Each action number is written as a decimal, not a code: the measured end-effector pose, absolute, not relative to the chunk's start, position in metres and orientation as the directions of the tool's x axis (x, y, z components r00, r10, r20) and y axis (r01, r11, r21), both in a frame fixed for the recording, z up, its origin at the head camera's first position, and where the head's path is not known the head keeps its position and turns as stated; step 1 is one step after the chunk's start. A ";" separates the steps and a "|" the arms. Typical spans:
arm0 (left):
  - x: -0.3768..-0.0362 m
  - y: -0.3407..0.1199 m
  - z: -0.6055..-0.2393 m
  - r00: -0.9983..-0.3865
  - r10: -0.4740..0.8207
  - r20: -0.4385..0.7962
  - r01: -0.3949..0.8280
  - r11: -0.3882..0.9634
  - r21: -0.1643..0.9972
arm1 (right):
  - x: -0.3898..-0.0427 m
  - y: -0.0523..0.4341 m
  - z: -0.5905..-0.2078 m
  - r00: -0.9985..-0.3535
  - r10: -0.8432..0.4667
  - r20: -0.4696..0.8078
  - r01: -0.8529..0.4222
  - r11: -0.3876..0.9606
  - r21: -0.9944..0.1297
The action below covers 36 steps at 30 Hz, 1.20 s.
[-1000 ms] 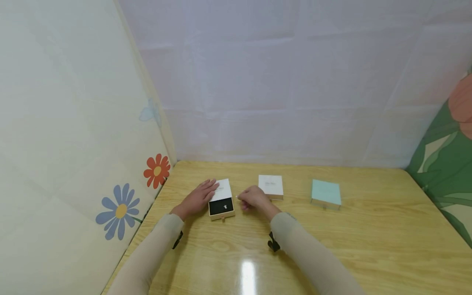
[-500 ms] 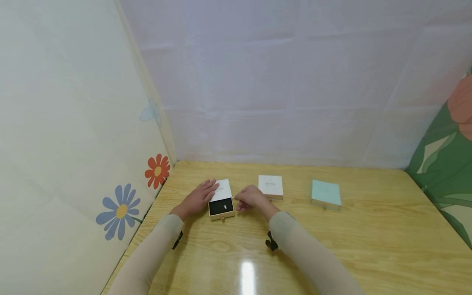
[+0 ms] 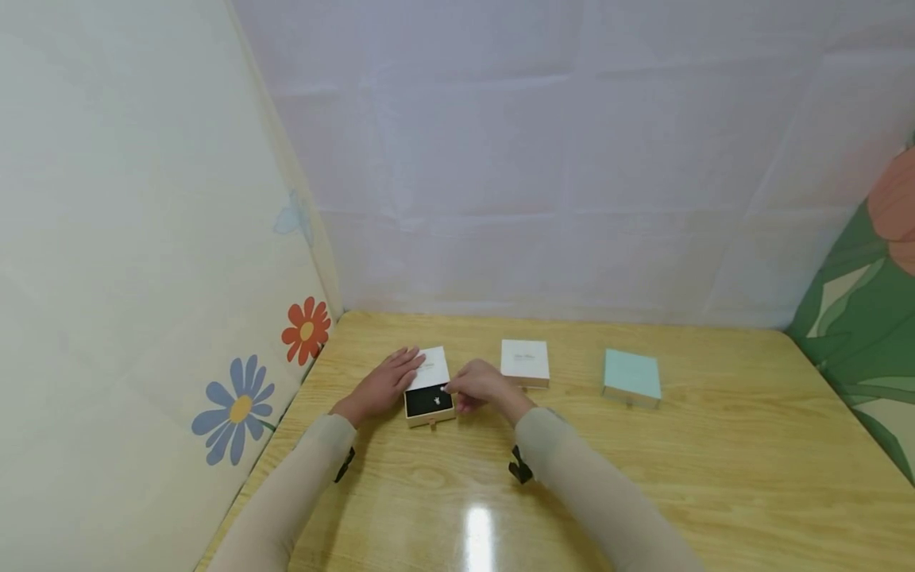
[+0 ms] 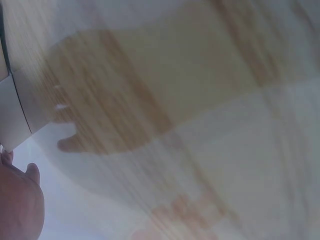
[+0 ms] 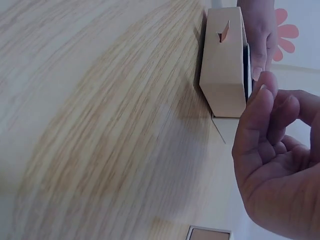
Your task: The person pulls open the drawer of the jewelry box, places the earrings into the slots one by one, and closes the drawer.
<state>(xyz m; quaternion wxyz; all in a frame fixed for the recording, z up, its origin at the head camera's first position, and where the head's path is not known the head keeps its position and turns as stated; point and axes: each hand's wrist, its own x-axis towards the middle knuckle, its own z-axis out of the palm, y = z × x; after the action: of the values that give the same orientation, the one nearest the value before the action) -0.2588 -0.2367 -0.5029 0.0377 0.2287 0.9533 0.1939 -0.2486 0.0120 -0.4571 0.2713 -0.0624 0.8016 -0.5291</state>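
A white cardboard drawer box (image 3: 434,367) lies on the table, its drawer (image 3: 430,421) pulled out toward me. On the drawer's black insert (image 3: 418,403) sits a small silvery piece of jewellery (image 3: 438,401). My left hand (image 3: 384,383) rests with its fingers stretched over the box's left side. My right hand (image 3: 482,383) is at the drawer's right edge, pinching a tiny white, shiny piece of jewellery (image 3: 443,388) between thumb and forefinger, over the insert. In the right wrist view, the curled fingers (image 5: 257,110) overlap the box's far corner, and the tiny piece is mostly hidden.
Another white box (image 3: 525,361), closed, stands just beyond my right hand. Farther right is a closed mint-green box (image 3: 632,373). The wooden table (image 3: 715,445) ends at a pale cloth (image 3: 572,238) behind and a flowered cloth (image 3: 143,238) at left.
My right hand has moved left, from beside the box to over the drawer's right edge, with the tiny piece at its fingertips. My left hand and the boxes have stayed put.
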 end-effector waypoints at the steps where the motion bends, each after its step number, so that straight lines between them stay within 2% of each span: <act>1: -0.259 -0.237 -0.503 -0.894 0.448 0.010 0.417 0.823 0.386 | -0.248 0.011 -0.456 -0.843 -0.389 -0.372 0.185 0.440 -0.879; 16: -0.262 -0.238 -0.506 -0.895 0.446 0.008 0.413 0.821 0.394 | -0.245 -0.007 -0.449 -0.842 -0.404 -0.356 0.061 0.585 -0.808; 26: -0.262 -0.239 -0.508 -0.887 0.460 0.030 0.433 0.808 0.400 | -0.243 -0.019 -0.446 -0.848 -0.368 -0.381 0.076 0.626 -0.776; 36: -0.262 -0.239 -0.507 -0.877 0.479 0.043 0.455 0.797 0.396 | -0.239 -0.027 -0.449 -0.837 -0.360 -0.413 0.172 0.544 -0.822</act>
<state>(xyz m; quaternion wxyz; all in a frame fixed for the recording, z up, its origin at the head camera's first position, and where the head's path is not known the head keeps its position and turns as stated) -0.2617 -0.2388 -0.5067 0.0299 0.2465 0.9475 0.2014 -0.2392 -0.0272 -0.4494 0.2802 -0.0566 0.8326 -0.4744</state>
